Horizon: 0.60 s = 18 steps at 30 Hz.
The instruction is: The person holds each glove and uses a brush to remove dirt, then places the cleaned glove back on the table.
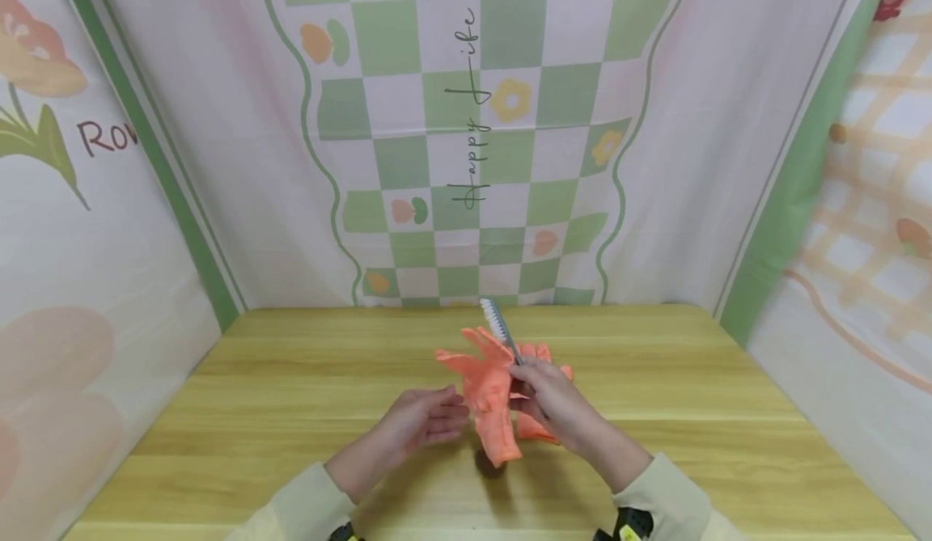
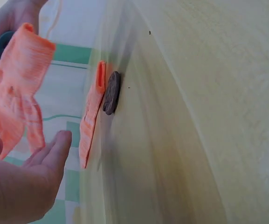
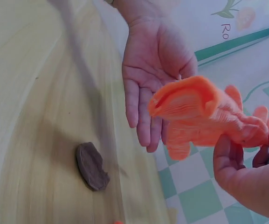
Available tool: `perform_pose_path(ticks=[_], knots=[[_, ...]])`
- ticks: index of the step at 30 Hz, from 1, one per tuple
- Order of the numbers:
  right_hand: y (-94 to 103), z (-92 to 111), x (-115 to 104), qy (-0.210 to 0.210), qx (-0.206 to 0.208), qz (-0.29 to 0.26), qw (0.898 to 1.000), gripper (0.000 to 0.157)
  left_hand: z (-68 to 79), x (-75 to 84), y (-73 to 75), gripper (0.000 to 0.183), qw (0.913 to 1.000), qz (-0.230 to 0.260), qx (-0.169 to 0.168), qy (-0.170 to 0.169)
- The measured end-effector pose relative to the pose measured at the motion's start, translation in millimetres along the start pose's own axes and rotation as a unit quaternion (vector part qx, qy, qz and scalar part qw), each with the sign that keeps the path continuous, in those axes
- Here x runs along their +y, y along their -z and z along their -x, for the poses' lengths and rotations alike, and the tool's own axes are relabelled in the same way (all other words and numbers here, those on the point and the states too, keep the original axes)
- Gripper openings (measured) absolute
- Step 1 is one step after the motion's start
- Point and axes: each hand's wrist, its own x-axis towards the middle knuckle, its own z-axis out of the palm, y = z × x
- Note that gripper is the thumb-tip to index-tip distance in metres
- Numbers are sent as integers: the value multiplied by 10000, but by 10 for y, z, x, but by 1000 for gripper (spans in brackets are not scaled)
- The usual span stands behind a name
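Observation:
My right hand point(image 1: 559, 407) grips a grey-handled brush point(image 1: 497, 321), its white bristles pointing up and left. The same hand pinches an orange knitted glove point(image 1: 489, 391), which hangs above the table with its cuff downward. Beside the glove, my left hand point(image 1: 425, 421) is held up with relaxed, nearly straight fingers, palm facing the glove in the right wrist view. Nothing lies in it. A second orange glove point(image 2: 93, 114) lies flat on the table, partly behind the right hand in the head view. Close by is a flat, dark brown lump point(image 3: 92, 167), whose kind I cannot tell.
The wooden table point(image 1: 291, 379) runs back to a hanging cloth point(image 1: 510, 161) with green and white checks. More printed cloth hangs along the left side point(image 1: 65, 282) and the right side point(image 1: 859, 242).

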Motion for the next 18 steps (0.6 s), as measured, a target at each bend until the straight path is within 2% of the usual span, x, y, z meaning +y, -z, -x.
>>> perform_pose_path(ticks=[5, 9, 18], knots=[[-2, 12, -10, -10, -194, -445, 9988, 35, -16, -18, -36, 49, 9985, 209, -421, 290], [-9, 13, -6, 3, -331, -811, 9962, 35, -23, -23, -87, 52, 9967, 327, -609, 421], [1, 4, 34, 69, -384, -1164, 9924, 25, -35, 4, -63, 28, 9964, 838, -98, -121]])
